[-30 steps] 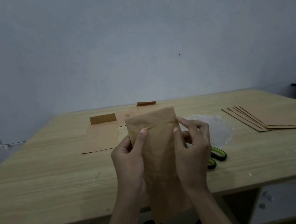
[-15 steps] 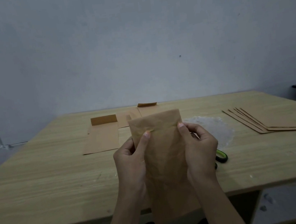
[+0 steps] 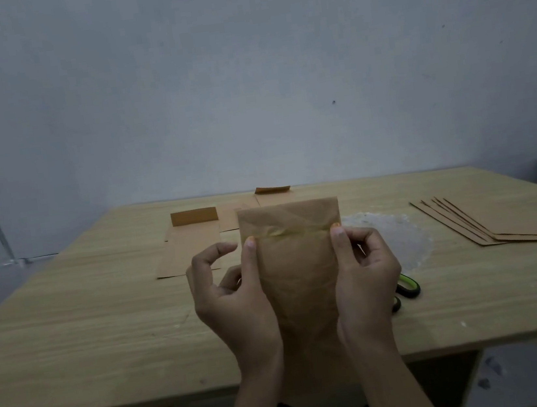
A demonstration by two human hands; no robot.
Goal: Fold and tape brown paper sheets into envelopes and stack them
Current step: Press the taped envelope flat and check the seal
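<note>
2 hands hold the brown envelope (image 3: 299,278) upright in front of you, above the near edge of the table (image 3: 72,331), and its lower end drops below that edge. Your left hand (image 3: 235,296) pinches the left side with the thumb on the front. Your right hand (image 3: 365,272) pinches the right side the same way. Both thumb tips sit at the ends of the yellowish tape strip (image 3: 294,230) that crosses the folded flap.

1 second ago your thumbs were further in on the face of the envelope. Now they are out at its 2 side edges, and your left index finger shows clear of the paper.

The scissors (image 3: 408,287) lie on the table just behind your right hand, beside a whitish clear patch (image 3: 394,238). 1 fanned stack of envelopes (image 3: 488,222) lies near the right edge. The flat folded sheets (image 3: 191,247) lie toward the far edge, left of centre.
</note>
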